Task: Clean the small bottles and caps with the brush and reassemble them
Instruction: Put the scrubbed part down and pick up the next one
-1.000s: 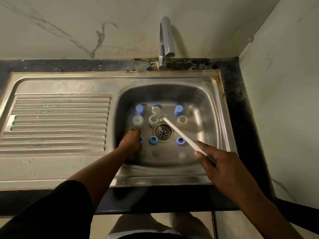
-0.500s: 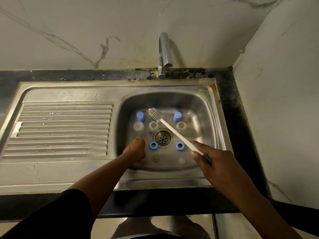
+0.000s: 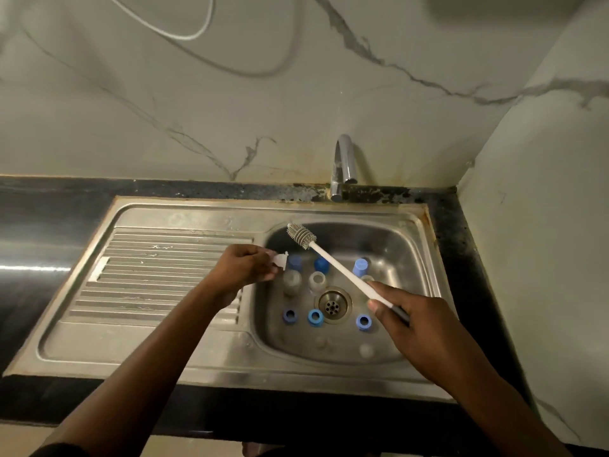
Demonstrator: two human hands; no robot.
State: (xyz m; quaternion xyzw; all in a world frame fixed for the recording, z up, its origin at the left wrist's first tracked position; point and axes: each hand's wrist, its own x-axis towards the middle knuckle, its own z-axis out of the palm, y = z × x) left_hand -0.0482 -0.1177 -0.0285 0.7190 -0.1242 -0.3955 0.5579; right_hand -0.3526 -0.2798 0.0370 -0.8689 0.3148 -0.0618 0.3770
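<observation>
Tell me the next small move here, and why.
Probably bring the brush head down onto the pale piece and start scrubbing it. The left hand pinches that piece, the right hand grips the brush handle, and the bristles sit just beside the piece, not touching it.

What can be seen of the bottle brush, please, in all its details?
The bottle brush has a long, thin white handle, seemingly plastic, with a dark grey rear end and a grey ribbed head, perhaps silicone. The right hand grips the rear of the handle. The brush is tilted, with its head pointing up and left over the back left corner of the sink basin. Only that hand appears to touch it.
</observation>
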